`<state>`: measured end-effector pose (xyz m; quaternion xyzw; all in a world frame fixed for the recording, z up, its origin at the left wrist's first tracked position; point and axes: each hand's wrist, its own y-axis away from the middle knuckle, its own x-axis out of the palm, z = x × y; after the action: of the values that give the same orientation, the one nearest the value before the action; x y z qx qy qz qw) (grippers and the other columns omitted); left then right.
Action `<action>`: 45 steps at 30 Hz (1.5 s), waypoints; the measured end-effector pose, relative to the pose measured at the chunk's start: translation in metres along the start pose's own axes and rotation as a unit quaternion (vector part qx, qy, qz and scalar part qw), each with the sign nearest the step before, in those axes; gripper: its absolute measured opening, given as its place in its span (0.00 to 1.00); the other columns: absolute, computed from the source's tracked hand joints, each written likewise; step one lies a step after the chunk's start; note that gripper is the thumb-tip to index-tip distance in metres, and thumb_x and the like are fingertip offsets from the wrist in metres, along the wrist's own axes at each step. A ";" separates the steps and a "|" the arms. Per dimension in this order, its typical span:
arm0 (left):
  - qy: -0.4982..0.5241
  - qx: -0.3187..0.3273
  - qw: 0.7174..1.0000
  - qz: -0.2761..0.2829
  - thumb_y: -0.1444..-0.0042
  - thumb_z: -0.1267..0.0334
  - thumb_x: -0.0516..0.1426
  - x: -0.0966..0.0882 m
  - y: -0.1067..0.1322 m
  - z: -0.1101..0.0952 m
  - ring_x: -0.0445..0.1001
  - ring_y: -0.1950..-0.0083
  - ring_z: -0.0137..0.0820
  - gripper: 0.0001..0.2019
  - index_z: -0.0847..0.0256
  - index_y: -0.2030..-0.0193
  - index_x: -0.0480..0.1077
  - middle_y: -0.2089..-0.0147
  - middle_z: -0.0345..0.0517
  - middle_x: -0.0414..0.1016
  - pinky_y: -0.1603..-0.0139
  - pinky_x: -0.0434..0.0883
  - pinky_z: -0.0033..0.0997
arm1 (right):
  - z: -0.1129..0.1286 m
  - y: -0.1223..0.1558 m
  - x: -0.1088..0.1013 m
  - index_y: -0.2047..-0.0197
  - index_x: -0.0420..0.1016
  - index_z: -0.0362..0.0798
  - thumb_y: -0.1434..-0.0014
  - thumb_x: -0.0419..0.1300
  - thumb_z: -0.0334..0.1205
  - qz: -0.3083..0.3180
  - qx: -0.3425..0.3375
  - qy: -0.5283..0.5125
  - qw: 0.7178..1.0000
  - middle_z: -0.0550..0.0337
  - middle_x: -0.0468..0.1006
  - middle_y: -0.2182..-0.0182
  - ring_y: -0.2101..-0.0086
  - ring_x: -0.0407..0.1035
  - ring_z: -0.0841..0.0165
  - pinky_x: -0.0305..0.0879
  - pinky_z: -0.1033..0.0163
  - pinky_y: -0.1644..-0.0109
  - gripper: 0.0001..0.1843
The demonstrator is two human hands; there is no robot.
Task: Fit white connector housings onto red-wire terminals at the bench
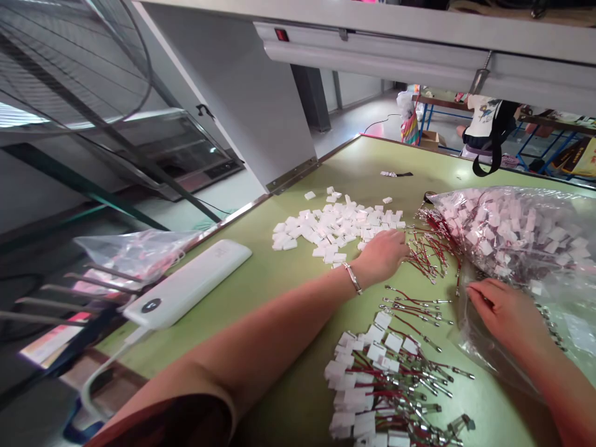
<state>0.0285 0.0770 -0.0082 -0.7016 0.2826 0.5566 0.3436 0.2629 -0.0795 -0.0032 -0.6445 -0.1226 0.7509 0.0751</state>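
Note:
My left hand [384, 256] reaches across the green table with its fingers curled down at the edge of a pile of red wires [431, 251] with metal ends. Its fingertips are hidden, so any hold is unclear. Just behind it lies a spread of loose white plastic connector pieces [333, 226]. My right hand [507, 313] is closed beside the clear plastic bag [484, 360], thumb against the fingers; what they pinch, if anything, cannot be made out. Between my arms rest a few separate red wires [410, 310] and a stack of white connectors with wires attached [358, 397].
A bulging clear bag of white connectors [512, 230] occupies the table's right side. On the left edge lies a white power bank [189, 285] with a cable, near metal prongs [88, 292]. A shelf with a lamp [372, 53] crosses above. A person [484, 118] sits beyond.

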 end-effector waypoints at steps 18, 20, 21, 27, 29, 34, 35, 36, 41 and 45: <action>0.048 0.072 0.996 0.001 0.35 0.66 0.51 0.024 -0.004 -0.021 0.67 0.54 0.34 0.09 0.66 0.59 0.71 0.57 0.48 0.70 0.51 0.65 0.35 | -0.018 -0.006 0.006 0.67 0.75 0.49 0.39 0.54 0.37 0.113 0.006 0.106 0.988 0.56 0.75 0.66 0.68 0.70 0.67 0.57 0.63 0.68 0.10; 0.054 0.073 0.996 0.004 0.35 0.64 0.51 0.023 -0.005 -0.021 0.67 0.53 0.35 0.09 0.65 0.59 0.71 0.57 0.48 0.71 0.51 0.65 0.35 | -0.021 -0.007 0.004 0.67 0.76 0.50 0.37 0.53 0.39 0.108 0.010 0.101 0.989 0.57 0.76 0.65 0.68 0.70 0.66 0.57 0.62 0.68 0.12; 0.048 0.076 0.996 0.006 0.35 0.64 0.51 0.023 -0.004 -0.021 0.67 0.53 0.35 0.09 0.65 0.59 0.71 0.57 0.48 0.71 0.51 0.65 0.36 | -0.022 -0.007 0.003 0.67 0.76 0.50 0.37 0.52 0.40 0.105 0.016 0.101 0.989 0.57 0.77 0.65 0.69 0.70 0.66 0.57 0.62 0.68 0.12; 0.141 0.028 0.990 -0.013 0.36 0.70 0.47 0.014 -0.001 -0.027 0.68 0.59 0.33 0.08 0.64 0.59 0.67 0.61 0.48 0.71 0.56 0.66 0.35 | -0.018 -0.005 -0.005 0.63 0.76 0.50 0.37 0.50 0.42 0.052 0.043 0.088 0.994 0.56 0.79 0.68 0.70 0.71 0.63 0.59 0.61 0.69 0.13; 0.228 -0.027 0.973 -0.027 0.34 0.68 0.44 0.006 0.001 -0.029 0.68 0.63 0.30 0.10 0.63 0.55 0.65 0.62 0.46 0.71 0.60 0.66 0.32 | -0.011 -0.005 -0.007 0.60 0.76 0.50 0.37 0.49 0.42 0.028 0.036 0.045 0.998 0.56 0.80 0.66 0.70 0.72 0.63 0.61 0.60 0.67 0.14; 0.335 -0.067 0.940 0.012 0.36 0.60 0.49 -0.006 0.009 -0.040 0.68 0.68 0.28 0.08 0.61 0.59 0.64 0.68 0.41 0.71 0.67 0.64 0.29 | 0.014 -0.004 -0.007 0.61 0.78 0.50 0.39 0.52 0.43 -0.006 0.029 -0.143 0.989 0.57 0.81 0.66 0.68 0.74 0.65 0.67 0.62 0.64 0.13; 0.343 -0.061 0.937 0.028 0.38 0.59 0.51 -0.006 0.011 -0.043 0.67 0.68 0.27 0.08 0.61 0.60 0.64 0.69 0.40 0.71 0.67 0.63 0.29 | 0.020 -0.004 -0.005 0.61 0.78 0.50 0.39 0.53 0.43 -0.016 0.029 -0.175 0.984 0.57 0.81 0.66 0.67 0.75 0.65 0.68 0.61 0.63 0.13; 0.351 -0.056 0.934 0.039 0.38 0.59 0.52 -0.006 0.013 -0.046 0.67 0.69 0.26 0.08 0.61 0.60 0.65 0.70 0.39 0.70 0.68 0.63 0.28 | 0.025 -0.004 -0.004 0.61 0.78 0.50 0.39 0.53 0.43 -0.028 0.033 -0.198 0.979 0.57 0.81 0.66 0.67 0.75 0.65 0.69 0.61 0.62 0.13; 0.383 -0.008 0.922 0.049 0.37 0.62 0.49 0.001 0.019 -0.057 0.68 0.68 0.25 0.09 0.61 0.58 0.69 0.68 0.40 0.74 0.65 0.65 0.27 | 0.039 -0.001 0.004 0.65 0.78 0.50 0.41 0.56 0.45 -0.068 0.059 -0.230 0.969 0.58 0.81 0.70 0.71 0.73 0.66 0.68 0.62 0.66 0.12; 0.356 0.036 0.933 0.040 0.36 0.63 0.48 0.002 0.021 -0.058 0.71 0.64 0.26 0.12 0.61 0.61 0.72 0.65 0.42 0.76 0.62 0.66 0.26 | 0.041 0.000 0.007 0.67 0.78 0.50 0.40 0.55 0.42 -0.058 0.028 -0.244 0.968 0.60 0.79 0.73 0.72 0.71 0.68 0.65 0.63 0.68 0.11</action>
<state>0.0467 0.0178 -0.0051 -0.8288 0.4346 0.2728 0.2230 0.2213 -0.0814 -0.0039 -0.4314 -0.1531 0.8829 0.1043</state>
